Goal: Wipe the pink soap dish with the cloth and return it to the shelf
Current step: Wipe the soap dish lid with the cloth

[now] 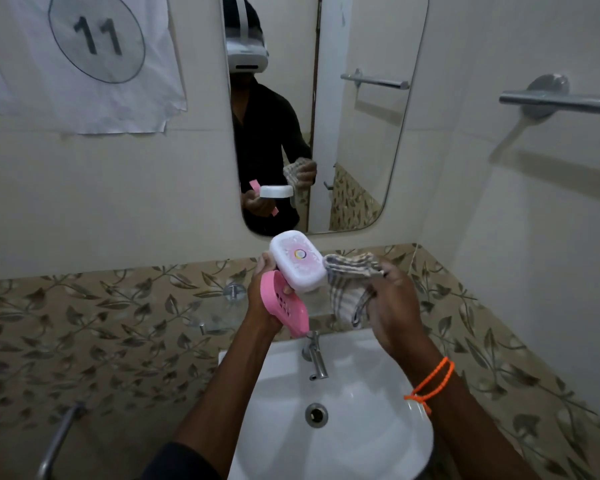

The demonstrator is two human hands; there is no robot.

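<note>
L hand (264, 299) grips pink soap dish (284, 308) plus its white tray (298, 261), held up over basin (378, 427), prob. so drips fall in. R hand (392, 306) clamped on checked cloth (349, 289), cloth edge touching tray: wiping in hand. Dish tilted, slots facing camera. Shelf not visible.

Cloth (349, 284) right of soap dish (284, 308)

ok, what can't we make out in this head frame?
- Shelf: not identifiable in the head view.
- Left hand palm: hidden behind the pink soap dish and white box.
- Right hand fingertips: buried in the cloth.
- White box logo: too small.
</note>
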